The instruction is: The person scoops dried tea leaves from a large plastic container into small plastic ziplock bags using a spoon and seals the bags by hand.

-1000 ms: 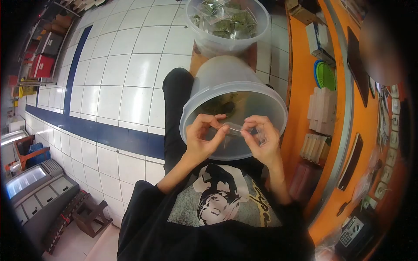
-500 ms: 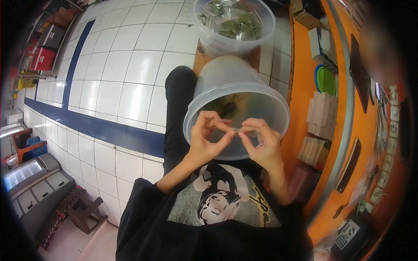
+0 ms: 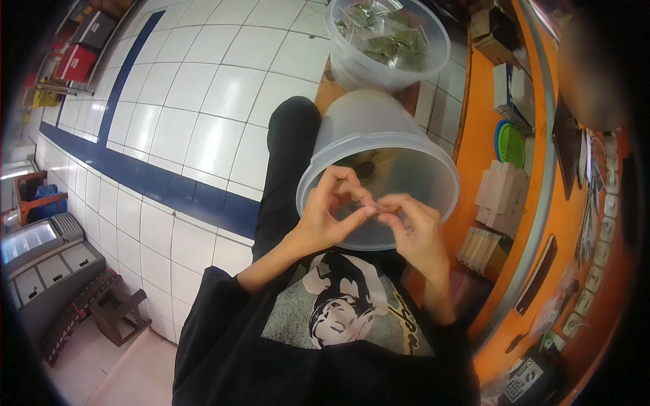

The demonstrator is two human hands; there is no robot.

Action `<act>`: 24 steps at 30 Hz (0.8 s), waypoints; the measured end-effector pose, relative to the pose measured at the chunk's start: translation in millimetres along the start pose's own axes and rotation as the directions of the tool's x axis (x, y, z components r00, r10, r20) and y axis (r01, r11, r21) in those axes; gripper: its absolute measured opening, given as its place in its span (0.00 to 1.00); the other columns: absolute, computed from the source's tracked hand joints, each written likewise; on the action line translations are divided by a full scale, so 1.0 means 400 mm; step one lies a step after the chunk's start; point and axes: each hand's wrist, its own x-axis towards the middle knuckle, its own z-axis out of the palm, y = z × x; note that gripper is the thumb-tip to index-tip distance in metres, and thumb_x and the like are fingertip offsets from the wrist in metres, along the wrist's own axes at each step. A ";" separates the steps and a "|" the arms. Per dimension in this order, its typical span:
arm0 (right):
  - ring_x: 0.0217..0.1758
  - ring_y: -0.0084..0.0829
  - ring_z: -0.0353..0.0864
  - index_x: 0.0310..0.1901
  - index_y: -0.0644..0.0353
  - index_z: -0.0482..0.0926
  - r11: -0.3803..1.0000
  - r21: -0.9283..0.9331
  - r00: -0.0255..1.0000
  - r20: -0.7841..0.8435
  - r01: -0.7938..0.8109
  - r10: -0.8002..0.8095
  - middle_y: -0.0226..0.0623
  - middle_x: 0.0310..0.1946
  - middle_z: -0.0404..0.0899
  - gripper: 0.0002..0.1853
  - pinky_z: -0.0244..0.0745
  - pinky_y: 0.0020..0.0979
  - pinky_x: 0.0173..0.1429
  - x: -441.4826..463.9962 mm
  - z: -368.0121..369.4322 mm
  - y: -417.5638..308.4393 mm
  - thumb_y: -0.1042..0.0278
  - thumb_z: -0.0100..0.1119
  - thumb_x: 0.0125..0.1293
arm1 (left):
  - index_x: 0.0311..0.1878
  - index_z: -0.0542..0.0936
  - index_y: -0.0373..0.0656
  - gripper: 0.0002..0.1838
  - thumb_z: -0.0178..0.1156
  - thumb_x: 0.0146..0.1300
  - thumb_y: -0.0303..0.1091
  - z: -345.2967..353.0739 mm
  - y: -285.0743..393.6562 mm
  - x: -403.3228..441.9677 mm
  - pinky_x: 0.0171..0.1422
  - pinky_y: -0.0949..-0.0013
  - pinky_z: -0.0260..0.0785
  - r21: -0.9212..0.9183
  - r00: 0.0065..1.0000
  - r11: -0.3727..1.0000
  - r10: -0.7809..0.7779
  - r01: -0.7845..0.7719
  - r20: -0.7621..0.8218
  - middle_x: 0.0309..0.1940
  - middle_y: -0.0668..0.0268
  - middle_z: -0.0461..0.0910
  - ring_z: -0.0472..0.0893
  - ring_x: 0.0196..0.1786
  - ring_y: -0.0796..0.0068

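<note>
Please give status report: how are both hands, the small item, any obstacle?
Left hand, right hand: both pinching, close together, at open mouth of near tub. Small item between fingertips: mostly hidden, cannot identify. No obstruction seen.

Premises: a shop or small commercial workroom; which of the two cannot be determined.
Detail: White floor tiles (image 3: pixel 223 88) extend left of the left hand (image 3: pixel 328 213), with a rack holding a red box (image 3: pixel 78 63) well off on that side. Right of the right hand (image 3: pixel 418 233), orange shelving (image 3: pixel 479 115) carries cartons (image 3: pixel 501 196); a black keypad box (image 3: pixel 523 382) sits farther back. Beyond both hands, a translucent tub (image 3: pixel 379 80) contains many clear packets (image 3: pixel 396 44).
</note>
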 end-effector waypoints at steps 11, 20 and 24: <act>0.33 0.21 0.79 0.55 0.68 0.70 0.805 0.577 0.967 -0.094 -0.140 0.236 0.38 0.35 0.78 0.17 0.62 0.14 0.21 0.171 -0.202 -0.050 0.66 0.54 0.69 | 0.70 0.54 0.41 0.37 0.60 0.66 0.46 -0.008 0.024 0.005 0.66 0.59 0.63 -0.302 0.996 0.953 0.011 0.017 0.092 0.65 0.50 0.65 0.72 0.60 0.66; 0.58 0.32 0.71 0.67 0.63 0.54 0.797 0.585 0.986 0.142 -0.154 0.087 0.50 0.63 0.65 0.29 0.68 0.26 0.46 0.036 -0.133 0.000 0.64 0.51 0.68 | 0.63 0.65 0.38 0.30 0.62 0.64 0.43 -0.013 0.008 -0.011 0.63 0.66 0.63 -0.200 0.967 0.955 -0.184 0.219 0.177 0.60 0.56 0.70 0.72 0.56 0.73; 0.78 0.43 0.42 0.69 0.62 0.45 0.856 0.505 0.979 0.202 -0.108 0.005 0.54 0.73 0.45 0.32 0.39 0.42 0.75 -0.038 -0.024 -0.009 0.68 0.46 0.69 | 0.60 0.68 0.37 0.28 0.65 0.62 0.40 0.003 0.011 -0.004 0.62 0.67 0.64 -0.122 0.975 0.983 -0.108 0.134 0.194 0.55 0.60 0.72 0.73 0.55 0.74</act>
